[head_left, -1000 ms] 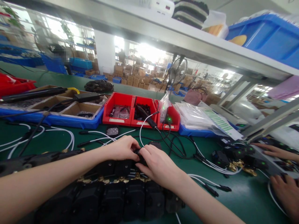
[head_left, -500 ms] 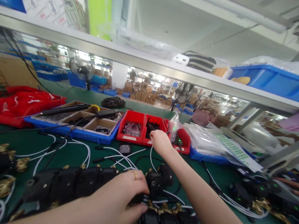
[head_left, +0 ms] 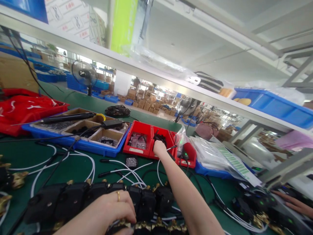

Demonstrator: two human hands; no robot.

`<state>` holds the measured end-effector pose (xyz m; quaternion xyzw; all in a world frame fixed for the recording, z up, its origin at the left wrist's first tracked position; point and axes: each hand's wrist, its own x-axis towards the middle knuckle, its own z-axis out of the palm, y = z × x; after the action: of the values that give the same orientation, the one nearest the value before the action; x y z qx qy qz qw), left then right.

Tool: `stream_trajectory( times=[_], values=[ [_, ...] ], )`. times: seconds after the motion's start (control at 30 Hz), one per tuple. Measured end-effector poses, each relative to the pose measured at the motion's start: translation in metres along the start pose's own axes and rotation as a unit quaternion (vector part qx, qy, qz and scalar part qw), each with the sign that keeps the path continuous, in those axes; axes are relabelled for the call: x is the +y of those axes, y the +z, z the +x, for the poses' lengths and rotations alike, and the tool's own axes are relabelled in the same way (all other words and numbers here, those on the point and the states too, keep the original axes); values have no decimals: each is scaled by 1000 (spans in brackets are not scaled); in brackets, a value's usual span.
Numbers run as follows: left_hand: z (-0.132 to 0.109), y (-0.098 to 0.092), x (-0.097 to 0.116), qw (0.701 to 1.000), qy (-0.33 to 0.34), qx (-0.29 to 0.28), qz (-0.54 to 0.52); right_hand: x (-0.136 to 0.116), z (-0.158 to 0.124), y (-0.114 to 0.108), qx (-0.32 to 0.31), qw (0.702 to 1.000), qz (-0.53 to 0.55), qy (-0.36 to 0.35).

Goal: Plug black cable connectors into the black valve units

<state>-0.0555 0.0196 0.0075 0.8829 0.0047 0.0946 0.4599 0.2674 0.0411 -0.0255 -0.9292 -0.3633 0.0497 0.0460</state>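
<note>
My right hand [head_left: 160, 148] reaches into the middle red bin [head_left: 149, 156], among small black parts [head_left: 161, 137]. Its fingertips are hidden there. A thin white piece with a dark end [head_left: 171, 148] sticks out beside it; whether the hand holds it I cannot tell. My left hand [head_left: 117, 207], with a ring, is low in the picture, fingers and thumb curled round a black housing with brass fittings [head_left: 112, 228], mostly covered. Behind it runs a row of similar black housings [head_left: 47, 202], with brass fittings on top. White cables [head_left: 127, 163] lie on the green bench.
A blue tray [head_left: 102, 150] with compartments of small parts stands left of the red bins. Further right lie bagged sheets [head_left: 207, 151]. A white shelf [head_left: 97, 52] crosses above. Another person's hand [head_left: 293, 202] is at the far right.
My left hand has moved left and down, uncovering more of the row of black housings. My right hand has gone slightly lower into the red bin. The view has tilted and shifted.
</note>
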Motion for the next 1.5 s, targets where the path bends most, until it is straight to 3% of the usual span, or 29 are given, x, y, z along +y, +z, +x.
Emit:
stream_trajectory(
  times=[0.13,0.33,0.5,0.67,0.83,0.97,1.23,1.5],
  values=[
    [16,-8,9,994,-102,-2,29,10,-11,-16,41,998,46,-11],
    [58,-5,10,992,-116,25,32,69,-78,-43,53,978,170,-107],
    [114,18,-2,994,-103,16,24,117,-148,-29,59,951,258,-162],
    [164,47,-27,991,-123,-58,-8,130,-187,-2,116,933,246,-237],
    [184,58,-42,975,-144,-150,-82,131,-186,14,124,918,201,-318],
    [186,58,-44,962,-157,-179,-130,133,-176,23,128,913,191,-338],
    [188,73,-44,974,-160,-119,-111,137,-169,21,112,907,201,-352],
    [192,79,-45,975,-158,-111,-106,146,-177,12,113,905,142,-384]
  ],
)
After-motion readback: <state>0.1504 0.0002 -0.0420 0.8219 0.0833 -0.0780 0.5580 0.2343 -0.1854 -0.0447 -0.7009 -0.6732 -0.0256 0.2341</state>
